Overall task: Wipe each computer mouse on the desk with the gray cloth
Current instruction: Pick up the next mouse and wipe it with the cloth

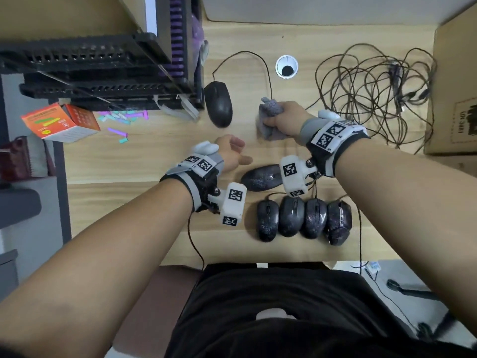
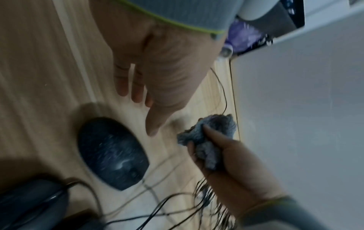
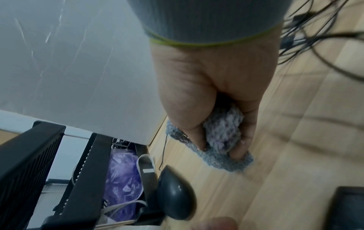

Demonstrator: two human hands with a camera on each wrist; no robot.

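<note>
My right hand [image 1: 275, 120] grips the bunched gray cloth [image 1: 268, 112] just above the desk, right of a plain black mouse [image 1: 218, 104] that lies beside the black rack. In the right wrist view the fingers curl round the cloth [image 3: 222, 132], and the black mouse [image 3: 175, 193] sits below it. My left hand [image 1: 238, 152] hovers open and holds nothing, just behind a speckled mouse [image 1: 259, 178] that lies sideways. The left wrist view shows that hand [image 2: 145, 99] above this mouse [image 2: 112, 152]. Several more speckled mice [image 1: 304, 218] stand in a row near the front edge.
A black rack [image 1: 103, 73] with purple items fills the desk's back left. A tangle of thin cables [image 1: 374, 94] spreads at the right, beside a cardboard box [image 1: 456, 86]. An orange box [image 1: 59, 122] and small coloured pieces lie at the left. A cable grommet [image 1: 286, 67] sits behind.
</note>
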